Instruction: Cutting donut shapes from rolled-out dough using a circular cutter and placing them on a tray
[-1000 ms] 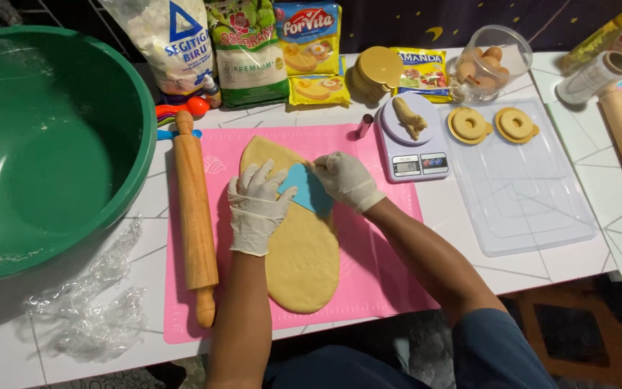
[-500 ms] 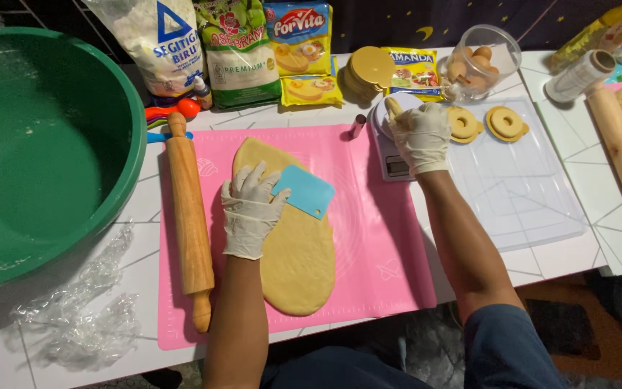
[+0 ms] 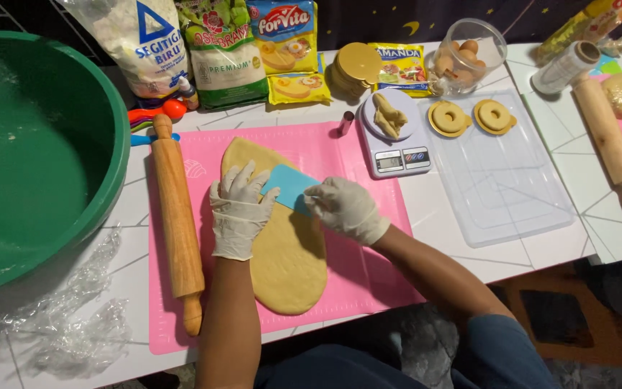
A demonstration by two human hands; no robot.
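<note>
Both gloved hands were on the dough, scraper set across it.

The long oval sheet of yellow rolled dough (image 3: 286, 245) lay on the pink silicone mat (image 3: 368, 238), its long axis running from the person out toward the packets. The left hand (image 3: 237, 209), white-gloved, pressed flat and open-fingered on the dough's left edge. The right hand (image 3: 345, 209) gripped the light blue plastic scraper (image 3: 291, 187), blade angled across the dough's upper half, just beside the left fingertips; both hands sat equally near. The wooden rolling pin (image 3: 176, 223) lay parallel on the mat's left side. The big green plastic bowl (image 3: 30, 158) looked empty but for crumbs; the white kitchen scale (image 3: 395, 140) carried dough scraps; the clear plastic tray (image 3: 502, 180) held two ring-shaped pieces; the clear jar (image 3: 469, 54) held eggs.
</note>
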